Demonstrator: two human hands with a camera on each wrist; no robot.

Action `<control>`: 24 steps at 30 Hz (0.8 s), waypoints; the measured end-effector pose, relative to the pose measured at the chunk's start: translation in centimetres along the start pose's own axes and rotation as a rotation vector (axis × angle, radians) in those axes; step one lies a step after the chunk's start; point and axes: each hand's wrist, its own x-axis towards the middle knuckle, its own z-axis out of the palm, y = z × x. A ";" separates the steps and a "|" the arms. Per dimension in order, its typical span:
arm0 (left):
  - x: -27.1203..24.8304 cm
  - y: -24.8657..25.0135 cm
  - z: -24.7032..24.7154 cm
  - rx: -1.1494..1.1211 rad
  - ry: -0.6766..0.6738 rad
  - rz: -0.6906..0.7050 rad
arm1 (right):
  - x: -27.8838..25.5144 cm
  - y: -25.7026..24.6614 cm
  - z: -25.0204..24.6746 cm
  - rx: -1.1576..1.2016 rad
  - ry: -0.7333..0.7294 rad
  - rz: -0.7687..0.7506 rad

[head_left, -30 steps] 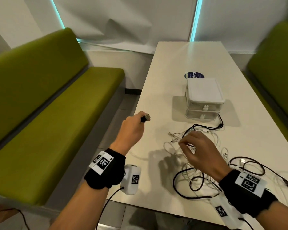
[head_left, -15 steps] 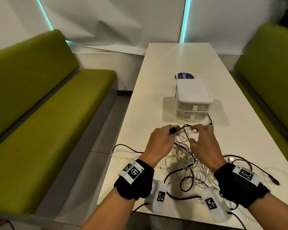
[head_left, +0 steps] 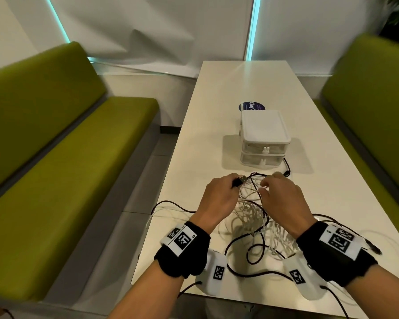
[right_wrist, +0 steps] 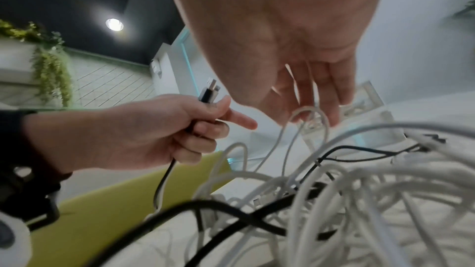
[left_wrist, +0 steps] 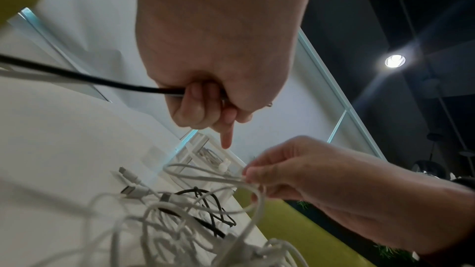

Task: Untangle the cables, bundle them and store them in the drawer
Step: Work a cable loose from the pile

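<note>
A: Spreading across the near half of the white surface [head_left: 217, 93], between two green benches [head_left: 55, 139], is the tangle of cables [head_left: 251, 217]: mostly white loops, with black cable [head_left: 244, 240] threaded through them. Beyond it stands the small two-drawer unit [head_left: 263, 134], both drawers closed, near the pile but only a black lead reaching its base.

B: And the hands?

A: The left hand [head_left: 217, 199] is curled round the black cable just behind its USB plug [head_left: 311, 179], with one finger sticking out straight. The right hand [head_left: 279, 194] pinches a white loop [left_wrist: 218, 174] at its fingertips [left_wrist: 250, 172] and lifts it off the heap.

B: So the step is freeing the black one?

A: That is my reading. Doing it well means holding the white loop open and slack while the plug end is fed back through, not hauled, since pulling would likely tighten the crossings lower down.

B: Which way does the plug point?

A: In the head view its metal tip points away from the person and a little right, towards the drawers. Its long axis runs along that line, the cable leaving the bottom of the fist. Nothing is bundled yet.
</note>
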 end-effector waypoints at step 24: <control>1.2 -2.1 -2.1 -0.385 0.273 0.017 | -0.2 -0.4 -0.2 0.609 0.084 -0.071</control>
